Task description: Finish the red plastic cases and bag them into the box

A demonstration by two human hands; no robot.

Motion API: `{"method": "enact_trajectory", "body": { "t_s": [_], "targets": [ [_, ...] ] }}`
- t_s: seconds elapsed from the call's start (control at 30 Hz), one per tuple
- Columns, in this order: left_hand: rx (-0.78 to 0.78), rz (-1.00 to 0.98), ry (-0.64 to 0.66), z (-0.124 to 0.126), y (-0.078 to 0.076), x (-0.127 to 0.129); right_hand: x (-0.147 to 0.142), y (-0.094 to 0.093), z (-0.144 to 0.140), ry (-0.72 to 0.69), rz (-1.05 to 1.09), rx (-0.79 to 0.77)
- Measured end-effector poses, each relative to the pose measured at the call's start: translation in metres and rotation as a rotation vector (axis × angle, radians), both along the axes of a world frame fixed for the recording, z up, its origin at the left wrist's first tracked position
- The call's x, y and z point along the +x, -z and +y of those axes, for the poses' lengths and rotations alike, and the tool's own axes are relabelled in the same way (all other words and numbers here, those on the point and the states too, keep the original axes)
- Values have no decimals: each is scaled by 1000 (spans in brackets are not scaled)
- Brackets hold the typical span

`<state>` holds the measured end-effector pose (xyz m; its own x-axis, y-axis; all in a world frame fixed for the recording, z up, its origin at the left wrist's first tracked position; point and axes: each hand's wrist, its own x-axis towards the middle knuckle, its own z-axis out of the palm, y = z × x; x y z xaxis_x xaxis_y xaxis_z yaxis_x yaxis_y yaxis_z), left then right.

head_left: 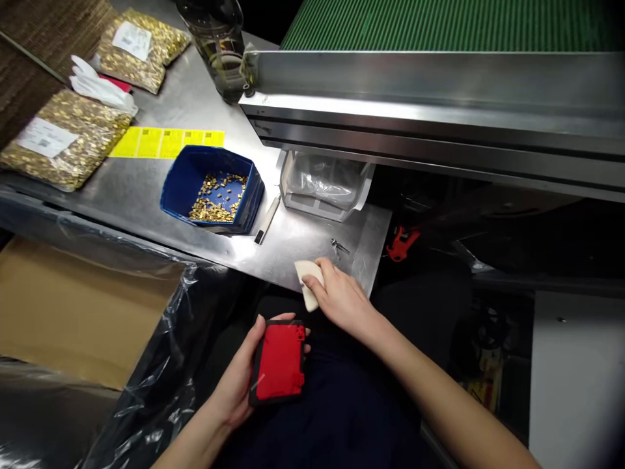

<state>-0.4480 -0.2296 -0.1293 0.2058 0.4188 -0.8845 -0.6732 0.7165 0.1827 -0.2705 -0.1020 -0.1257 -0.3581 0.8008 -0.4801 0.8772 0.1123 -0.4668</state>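
My left hand (239, 371) is wrapped round a flat red plastic part in a black frame (280, 361), its red face turned up; small red tabs stick out along its right side. Above and to the right, my right hand (339, 293) pinches a cream-white flat piece with a curved edge (308, 277) between thumb and fingers. What that piece is made of I cannot tell. It is held over the front edge of the metal table (288, 251), apart from the red part. A small metal piece (338, 247) lies on the table just beyond my right hand.
A blue bin (170, 189) holds small brass pieces, with a cutter knife (267, 221) beside it. Near it are a grey bin (317, 210), yellow labels (166, 142), bags of brass parts (97, 140) and a bottle (219, 49). A green conveyor belt (449, 26) runs behind a metal rail.
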Motion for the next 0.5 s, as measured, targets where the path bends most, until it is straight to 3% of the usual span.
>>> {"method": "enact_trajectory", "body": {
  "t_s": [0.1,0.27,0.37,0.5],
  "targets": [
    [43,-73,-73,4,14,-10,23,9,28,-16,-175,168],
    [66,-143,-146,0,36,-16,142,29,64,-88,-606,262],
    [49,-132,-139,-2,45,-13,197,59,81,-168,-647,317],
    [46,-125,-128,-1,50,-5,221,100,98,-395,-593,350]
  ]
}}
